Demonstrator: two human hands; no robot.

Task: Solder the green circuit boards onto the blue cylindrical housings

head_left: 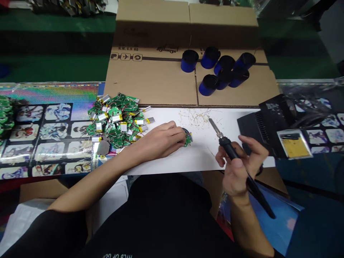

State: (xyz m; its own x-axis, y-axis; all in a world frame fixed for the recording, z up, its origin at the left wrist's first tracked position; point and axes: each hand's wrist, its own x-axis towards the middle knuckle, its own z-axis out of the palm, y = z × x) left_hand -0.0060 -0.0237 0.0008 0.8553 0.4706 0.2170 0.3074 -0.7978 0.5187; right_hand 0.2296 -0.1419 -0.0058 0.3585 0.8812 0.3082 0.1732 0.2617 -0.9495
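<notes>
Currently, the right hand [238,168] grips one soldering iron [228,146], tip pointing far left, while the curled left hand [161,139] holds one small round circuit board [187,140].

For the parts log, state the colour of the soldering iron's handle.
The soldering iron's handle is black; the head view shows it best.

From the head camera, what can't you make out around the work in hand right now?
Head view:
- Green circuit board: partly hidden by the left hand; its solder joints are too small to read.
- Soldering iron tip: too small to tell whether it carries solder.
- Pile of circuit boards and batteries: lower pieces hidden by upper ones.
- Green boards at far left: cut off by the picture's edge.
</notes>
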